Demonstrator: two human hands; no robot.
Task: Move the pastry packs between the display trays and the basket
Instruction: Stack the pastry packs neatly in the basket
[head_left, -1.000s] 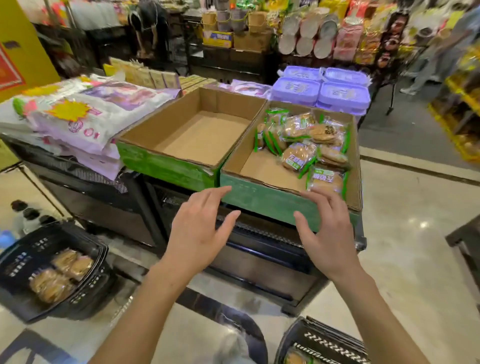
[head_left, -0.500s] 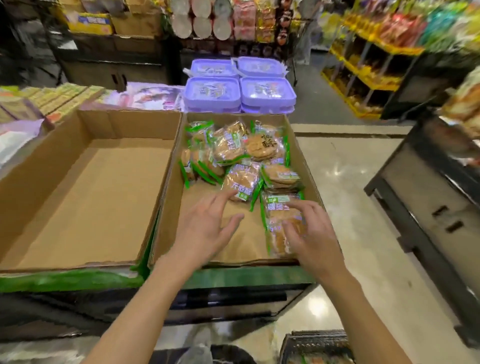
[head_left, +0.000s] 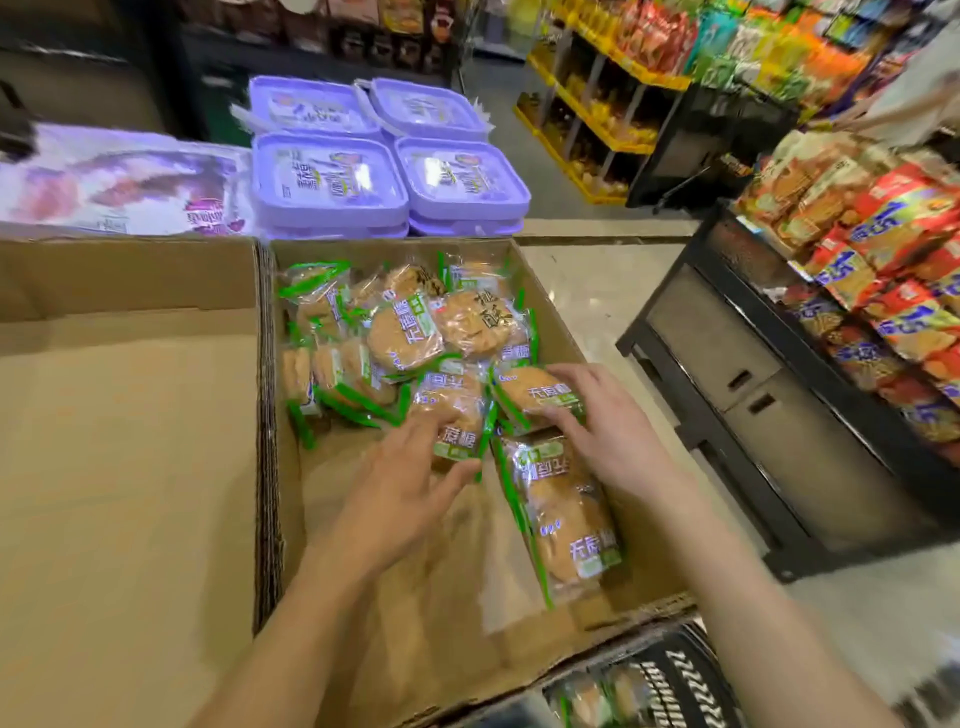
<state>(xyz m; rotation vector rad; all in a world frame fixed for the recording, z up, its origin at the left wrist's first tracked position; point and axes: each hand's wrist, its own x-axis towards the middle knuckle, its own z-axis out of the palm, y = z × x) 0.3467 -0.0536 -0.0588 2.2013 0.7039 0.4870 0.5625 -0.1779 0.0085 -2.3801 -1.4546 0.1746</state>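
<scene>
Left hand (head_left: 402, 480) reaching into the right cardboard tray (head_left: 550, 291), fingers curling around one pastry pack (head_left: 457, 415), right hand (head_left: 605, 431) at three o'clock of it pinching a neighbouring pack (head_left: 530, 395), black basket (head_left: 675, 675) sitting at five o'clock, holding more packs

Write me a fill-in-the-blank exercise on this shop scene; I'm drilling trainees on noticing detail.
1. The clear pastry packs with green edges lie in the ____ of the two brown cardboard trays.
2. The left cardboard tray holds ____ packs.
3. Behind the trays stand plastic tubs with lids coloured ____.
4. The left hand and right hand each touch a ____.

Missing words: right; no; purple; pastry pack
</scene>
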